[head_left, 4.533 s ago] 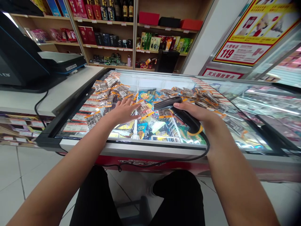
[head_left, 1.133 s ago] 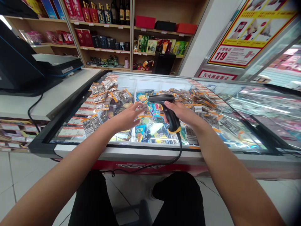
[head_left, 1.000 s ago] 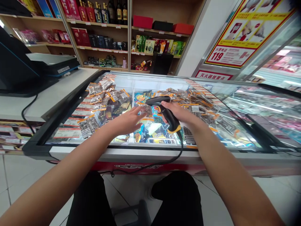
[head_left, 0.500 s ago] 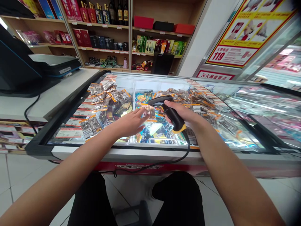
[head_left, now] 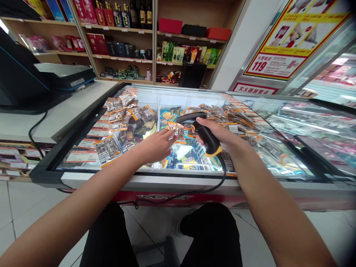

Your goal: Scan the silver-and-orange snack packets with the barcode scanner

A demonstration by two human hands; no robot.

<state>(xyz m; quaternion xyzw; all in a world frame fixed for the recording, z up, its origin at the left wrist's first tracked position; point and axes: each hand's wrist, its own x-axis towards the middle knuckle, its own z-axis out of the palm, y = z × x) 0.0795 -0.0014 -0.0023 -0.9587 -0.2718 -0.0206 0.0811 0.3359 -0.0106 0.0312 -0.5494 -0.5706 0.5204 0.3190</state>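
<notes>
In my right hand (head_left: 213,130) is a black and yellow barcode scanner (head_left: 210,139), its head aimed left and its cord curling down from the handle. A small clear snack packet with orange edges (head_left: 179,130) lies on the freezer's glass top, just under the scanner head. My left hand (head_left: 160,145) reaches palm down to the left side of this packet, fingers stretched out. Its fingertips appear to touch the packet, though the contact is partly hidden.
More orange-edged packets lie in a left pile (head_left: 125,111) and a right pile (head_left: 239,115) on the chest freezer (head_left: 96,178). Price labels (head_left: 83,155) line its left side. A counter (head_left: 63,104) with a black machine (head_left: 19,74) stands left. The scanner cord (head_left: 191,192) hangs across the front.
The scanner and my right hand have shifted very slightly right. The fingers of my left hand have drawn a little closer together beside the packet.
</notes>
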